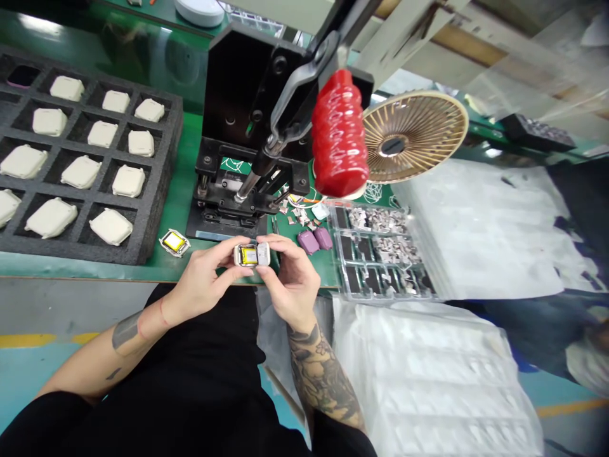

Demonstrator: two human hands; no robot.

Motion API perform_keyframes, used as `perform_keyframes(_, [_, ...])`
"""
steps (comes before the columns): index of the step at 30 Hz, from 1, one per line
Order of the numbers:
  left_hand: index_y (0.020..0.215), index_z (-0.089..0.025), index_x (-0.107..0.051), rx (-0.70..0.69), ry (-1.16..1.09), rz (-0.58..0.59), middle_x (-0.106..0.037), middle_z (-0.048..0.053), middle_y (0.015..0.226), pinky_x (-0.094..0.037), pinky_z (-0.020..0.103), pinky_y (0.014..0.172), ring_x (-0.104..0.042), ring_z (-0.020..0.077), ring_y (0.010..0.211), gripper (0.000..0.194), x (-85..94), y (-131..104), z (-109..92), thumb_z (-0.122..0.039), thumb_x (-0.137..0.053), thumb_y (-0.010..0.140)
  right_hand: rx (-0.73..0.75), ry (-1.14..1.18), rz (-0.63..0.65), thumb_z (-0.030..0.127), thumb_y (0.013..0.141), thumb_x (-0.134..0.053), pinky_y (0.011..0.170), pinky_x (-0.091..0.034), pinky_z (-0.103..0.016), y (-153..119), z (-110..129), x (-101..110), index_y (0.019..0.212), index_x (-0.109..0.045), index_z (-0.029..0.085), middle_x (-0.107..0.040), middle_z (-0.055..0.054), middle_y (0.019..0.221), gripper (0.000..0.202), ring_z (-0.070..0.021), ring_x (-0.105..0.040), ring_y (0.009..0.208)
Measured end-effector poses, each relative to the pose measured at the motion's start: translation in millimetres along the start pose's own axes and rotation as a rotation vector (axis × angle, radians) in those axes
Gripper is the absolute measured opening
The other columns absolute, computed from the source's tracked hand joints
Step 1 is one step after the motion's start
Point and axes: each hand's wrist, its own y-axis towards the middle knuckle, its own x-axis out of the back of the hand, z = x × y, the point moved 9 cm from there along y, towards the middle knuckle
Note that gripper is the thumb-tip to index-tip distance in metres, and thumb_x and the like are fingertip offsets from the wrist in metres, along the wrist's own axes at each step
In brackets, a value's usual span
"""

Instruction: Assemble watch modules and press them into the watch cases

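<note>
Between thumb and fingers, my left hand (pixel 209 273) grips an open smartwatch case (pixel 246 255), its yellow-edged battery facing up. My right hand (pixel 291 276) pinches a small grey-white cover (pixel 263 254) at the case's right side; whether the two parts are joined I cannot tell. Both hands are over the table's front edge, just below a black hand press (pixel 228 216) with a red handle (pixel 340 136). Left of the hands lies another open watch case (pixel 174 243) with a yellow-edged part. Two purple watch cases (pixel 314 240) sit to the right of my right hand.
At left is a dark foam tray (pixel 143 244) holding several cream watch cases. A clear divided box (pixel 349 254) of small metal parts stands at right, near a round fan (pixel 413 136). White plastic trays (pixel 428 381) lie farther right, with a person's hand (pixel 590 355) beyond.
</note>
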Motion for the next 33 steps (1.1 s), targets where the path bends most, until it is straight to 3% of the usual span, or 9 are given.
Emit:
perform_keyframes(5, [0.147, -0.021, -0.071, 0.014, -0.085, -0.004, -0.083, 0.009, 0.136, -0.070, 0.035, 0.105, -0.085, 0.0271, 0.118, 0.047, 0.0, 1, -1, -0.030, -0.081, 0.103, -0.188, 0.153, -0.023, 0.032, 0.098, -0.085, 0.111, -0.066, -0.048, -5, -19, -4, 0.130, -0.069, 0.027, -0.079, -0.012, 0.134, 0.036, -0.0274, -0.077, 0.127])
perform_keyframes(9, [0.148, -0.020, -0.070, 0.057, -0.106, 0.018, -0.083, 0.010, 0.137, -0.070, 0.037, 0.107, -0.084, 0.0286, 0.119, 0.046, -1.5, 2, 1, -0.031, -0.079, 0.104, -0.236, 0.195, -0.056, 0.043, 0.102, -0.080, 0.104, -0.069, -0.044, -7, -30, 0, 0.136, -0.068, 0.027, -0.079, -0.013, 0.138, 0.040, -0.0267, -0.080, 0.121])
perform_keyframes(11, [0.149, -0.020, -0.070, 0.068, -0.109, 0.032, -0.082, 0.011, 0.139, -0.069, 0.039, 0.109, -0.083, 0.0297, 0.122, 0.047, -2.5, 2, 1, -0.031, -0.079, 0.104, -0.200, 0.193, -0.074, 0.044, 0.103, -0.078, 0.103, -0.070, -0.045, -5, -28, 6, 0.139, -0.068, 0.028, -0.079, -0.012, 0.138, 0.041, -0.0269, -0.081, 0.117])
perform_keyframes(14, [0.150, -0.021, -0.070, 0.073, -0.109, 0.034, -0.083, 0.010, 0.137, -0.069, 0.037, 0.110, -0.084, 0.0287, 0.121, 0.048, -2.2, 2, 1, -0.031, -0.080, 0.104, -0.060, 0.032, -0.076, 0.032, 0.103, -0.078, 0.107, -0.067, -0.051, 3, -6, 17, 0.140, -0.072, 0.031, -0.079, -0.010, 0.137, 0.038, -0.0291, -0.079, 0.122])
perform_keyframes(17, [0.151, -0.021, -0.069, 0.050, -0.075, 0.042, -0.084, 0.009, 0.136, -0.069, 0.036, 0.107, -0.085, 0.0282, 0.119, 0.052, -1.6, 3, -1, -0.032, -0.083, 0.102, 0.115, -0.236, 0.060, 0.016, 0.100, -0.078, 0.109, -0.065, -0.055, 9, 24, 13, 0.140, -0.077, 0.032, -0.080, -0.010, 0.138, 0.043, -0.0308, -0.076, 0.127])
perform_keyframes(20, [0.154, -0.021, -0.069, 0.017, -0.012, 0.048, -0.083, 0.008, 0.136, -0.070, 0.035, 0.105, -0.086, 0.0275, 0.115, 0.055, -0.4, 3, -4, -0.033, -0.083, 0.102, 0.211, -0.338, 0.186, 0.010, 0.099, -0.077, 0.105, -0.065, -0.055, 11, 40, 3, 0.143, -0.076, 0.032, -0.081, -0.010, 0.139, 0.049, -0.0304, -0.077, 0.125])
perform_keyframes(25, [0.158, -0.024, -0.067, -0.006, 0.026, 0.081, -0.087, 0.005, 0.127, -0.071, 0.031, 0.098, -0.087, 0.0259, 0.110, 0.057, -2.2, 3, -4, -0.031, -0.081, 0.104, 0.256, -0.377, 0.246, 0.012, 0.101, -0.075, 0.103, -0.066, -0.056, 12, 43, -3, 0.146, -0.074, 0.033, -0.081, -0.009, 0.140, 0.050, -0.0301, -0.076, 0.123])
perform_keyframes(33, [0.158, -0.024, -0.068, -0.012, -0.004, 0.088, -0.082, 0.008, 0.140, -0.072, 0.032, 0.097, -0.086, 0.0263, 0.112, 0.055, -1.6, 2, -5, -0.035, -0.079, 0.105, 0.249, -0.372, 0.275, 0.013, 0.101, -0.074, 0.101, -0.066, -0.059, 8, 37, -8, 0.149, -0.072, 0.041, -0.081, -0.005, 0.136, 0.056, -0.0313, -0.073, 0.122])
